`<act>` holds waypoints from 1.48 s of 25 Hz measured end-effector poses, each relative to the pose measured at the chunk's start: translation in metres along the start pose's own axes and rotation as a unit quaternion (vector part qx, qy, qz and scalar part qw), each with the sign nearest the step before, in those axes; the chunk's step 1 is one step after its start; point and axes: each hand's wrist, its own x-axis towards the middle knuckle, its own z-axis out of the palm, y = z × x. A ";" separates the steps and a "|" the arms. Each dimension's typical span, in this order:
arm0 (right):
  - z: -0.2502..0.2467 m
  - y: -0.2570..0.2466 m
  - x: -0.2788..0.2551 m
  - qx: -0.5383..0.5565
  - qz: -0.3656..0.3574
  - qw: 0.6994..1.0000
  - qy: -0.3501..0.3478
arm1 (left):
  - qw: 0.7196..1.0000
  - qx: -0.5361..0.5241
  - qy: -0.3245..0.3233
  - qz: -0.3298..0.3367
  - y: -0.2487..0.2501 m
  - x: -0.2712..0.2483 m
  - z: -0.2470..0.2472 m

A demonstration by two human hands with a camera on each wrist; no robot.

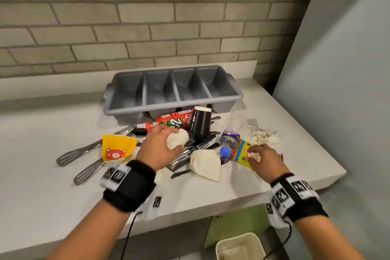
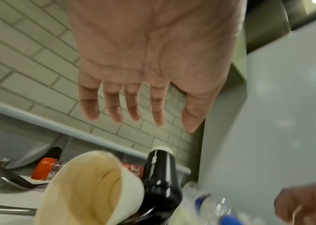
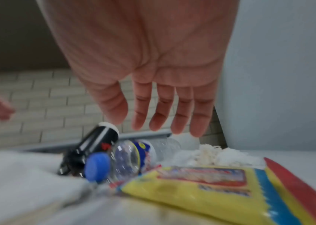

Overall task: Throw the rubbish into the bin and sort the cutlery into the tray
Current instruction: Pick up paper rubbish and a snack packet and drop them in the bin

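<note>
My left hand (image 1: 162, 145) hovers over a white paper cup (image 1: 178, 138) lying on its side in the pile. In the left wrist view the left hand (image 2: 134, 109) is spread with straight fingers, clear of the cup (image 2: 88, 190). My right hand (image 1: 261, 156) is open just above a yellow snack packet (image 1: 242, 151). The right wrist view shows the right hand (image 3: 153, 118) with straight fingers above the packet (image 3: 211, 190). Forks and knives (image 1: 190, 152) lie heaped between my hands. The grey four-compartment tray (image 1: 173, 88) stands behind the pile with nothing in it.
A red bottle (image 1: 175, 122), a black cup (image 1: 200, 122), a clear bottle (image 1: 230, 141), crumpled tissue (image 1: 266, 135), a white paper bag (image 1: 206, 162), a yellow bear wrapper (image 1: 117, 148) and two spatulas (image 1: 78, 154) lie on the counter. A bin (image 1: 238, 247) stands on the floor below its right end.
</note>
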 end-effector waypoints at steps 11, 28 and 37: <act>0.029 0.013 0.014 -0.173 0.086 0.978 -0.077 | 0.979 0.154 -0.099 -0.092 -0.019 0.039 0.025; 0.030 0.030 -0.051 -0.166 -0.032 0.970 0.177 | 0.997 -0.075 0.003 0.005 0.007 -0.029 0.003; 0.044 0.089 -0.146 0.327 0.111 0.861 0.373 | 0.932 -0.299 -0.200 0.039 0.065 -0.139 0.117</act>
